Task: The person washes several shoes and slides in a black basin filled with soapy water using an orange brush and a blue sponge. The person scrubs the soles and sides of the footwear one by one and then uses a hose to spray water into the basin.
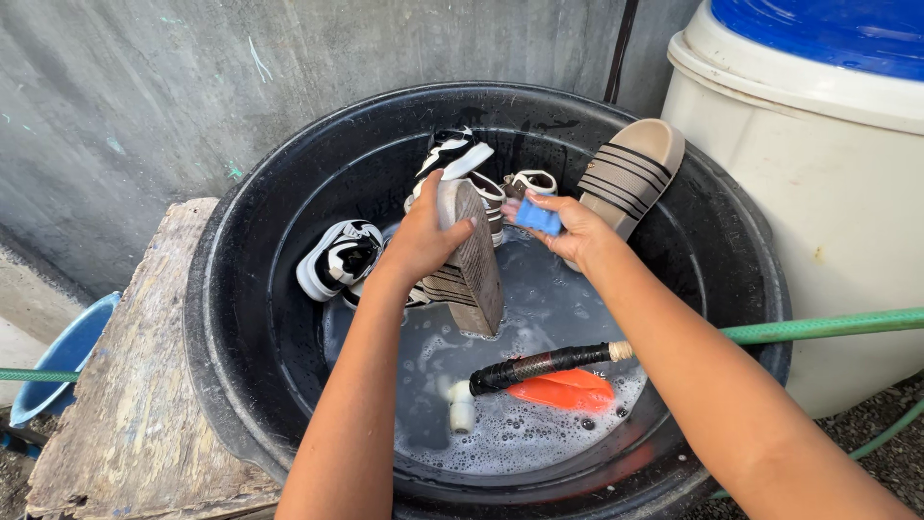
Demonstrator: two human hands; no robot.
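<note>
Left hand: my left hand (423, 241) grips a slide (474, 258) near its top end, fingers wrapped round the edge, thumb across the sole.
Slide: it stands on end over the soapy water (539, 308) in the black tub (241, 318), lower end at the water, sole turned toward me and to my right.
Slide axis: long axis runs top to bottom, leaning slightly, upper end toward the tub's far wall.
Right hand: my right hand (577, 231) pinches a blue bar (537, 218) between fingers and thumb.
Key relation: the bar sits just right of the slide's upper end, near but not touching; the right hand is the one nearer that sole face.
Second slide: a matching slide (630, 173) leans on the tub's right wall.
Shoes: black-and-white shoes (342, 258) lie at the left and back of the tub.
Hose: a green hose (818, 327) enters from the right, its black nozzle (539, 366) lying over an orange thing (568, 393) in the suds.
Beside tub: wooden board (135, 385) left, white drum (818, 212) right.
</note>
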